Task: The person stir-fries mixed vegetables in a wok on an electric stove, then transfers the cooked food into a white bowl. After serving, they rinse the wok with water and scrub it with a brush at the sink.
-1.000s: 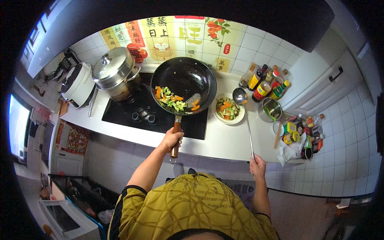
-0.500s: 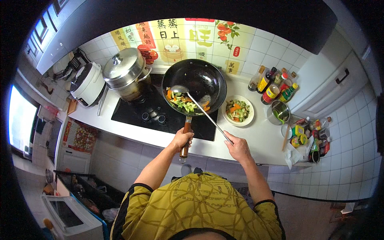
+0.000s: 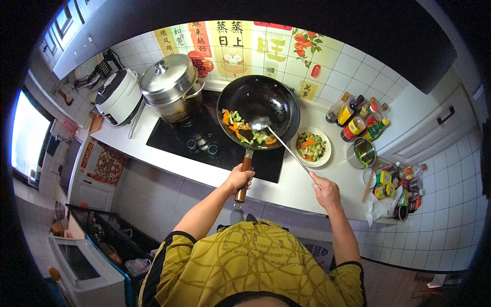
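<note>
My left hand (image 3: 239,179) is wrapped around the brown wooden handle of a black wok (image 3: 279,100), which is tilted over the cooktop. My right hand (image 3: 326,193) grips the long metal handle of a ladle (image 3: 260,123), whose bowl rests inside the wok. Chopped vegetables (image 3: 236,125), green and orange pieces, lie along the wok's near and left side. Close to the wok's right stands a white plate (image 3: 328,154) with more green and orange vegetables (image 3: 310,146) on it.
On the black cooktop (image 3: 169,140) a lidded steel steamer pot (image 3: 169,84) stands left of the wok, beside a white rice cooker (image 3: 120,97). Sauce bottles (image 3: 353,128), a metal pot (image 3: 360,153) and several jars (image 3: 383,191) crowd the right. A dark range hood (image 3: 286,13) hangs above.
My right hand has moved right, drawing the ladle's bowl from the left pile toward the wok's middle. The vegetables have spread and shifted. My left hand keeps its hold on the wok handle.
</note>
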### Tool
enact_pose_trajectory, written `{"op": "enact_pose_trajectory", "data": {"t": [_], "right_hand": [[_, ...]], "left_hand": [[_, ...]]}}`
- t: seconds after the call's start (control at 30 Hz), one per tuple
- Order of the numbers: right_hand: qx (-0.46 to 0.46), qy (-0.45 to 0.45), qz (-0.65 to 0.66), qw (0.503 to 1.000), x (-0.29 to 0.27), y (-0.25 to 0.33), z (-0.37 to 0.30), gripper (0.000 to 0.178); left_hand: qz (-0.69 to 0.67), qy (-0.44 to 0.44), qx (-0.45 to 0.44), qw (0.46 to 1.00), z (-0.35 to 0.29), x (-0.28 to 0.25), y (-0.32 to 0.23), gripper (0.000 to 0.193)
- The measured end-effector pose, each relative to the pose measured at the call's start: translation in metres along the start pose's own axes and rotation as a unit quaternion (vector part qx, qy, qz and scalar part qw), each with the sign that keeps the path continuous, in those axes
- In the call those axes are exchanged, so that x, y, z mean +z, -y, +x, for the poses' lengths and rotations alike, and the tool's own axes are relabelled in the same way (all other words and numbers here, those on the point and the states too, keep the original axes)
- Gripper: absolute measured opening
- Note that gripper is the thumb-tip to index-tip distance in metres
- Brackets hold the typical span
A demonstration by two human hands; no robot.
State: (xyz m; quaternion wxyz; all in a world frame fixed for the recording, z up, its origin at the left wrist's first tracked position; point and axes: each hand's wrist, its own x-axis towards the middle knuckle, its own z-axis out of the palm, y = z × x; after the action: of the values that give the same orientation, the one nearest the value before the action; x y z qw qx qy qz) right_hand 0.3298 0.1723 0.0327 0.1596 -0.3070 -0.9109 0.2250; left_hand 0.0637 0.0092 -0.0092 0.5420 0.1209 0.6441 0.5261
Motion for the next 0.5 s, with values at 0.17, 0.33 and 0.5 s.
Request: {"op": "enact_pose_trajectory", "data": {"t": [0.17,0.33,0.5], "right_hand": [[-0.016,-0.04,0.13,0.991,0.037,0.037,0.046,0.039],[0.018,0.023,0.095,0.995,0.044,0.05,0.059,0.04],[0.004,0.052,-0.009,0.999,0.007,0.017,0.026,0.041]], "left_hand": [[0.005,-0.006,-0.002,1.0,-0.001,0.001,-0.001,0.019],[0.005,0.002,0.0,1.0,-0.002,0.002,-0.003,0.021],[-0.003,0.003,0.006,1.0,-0.002,0.001,0.001,0.021]]}}
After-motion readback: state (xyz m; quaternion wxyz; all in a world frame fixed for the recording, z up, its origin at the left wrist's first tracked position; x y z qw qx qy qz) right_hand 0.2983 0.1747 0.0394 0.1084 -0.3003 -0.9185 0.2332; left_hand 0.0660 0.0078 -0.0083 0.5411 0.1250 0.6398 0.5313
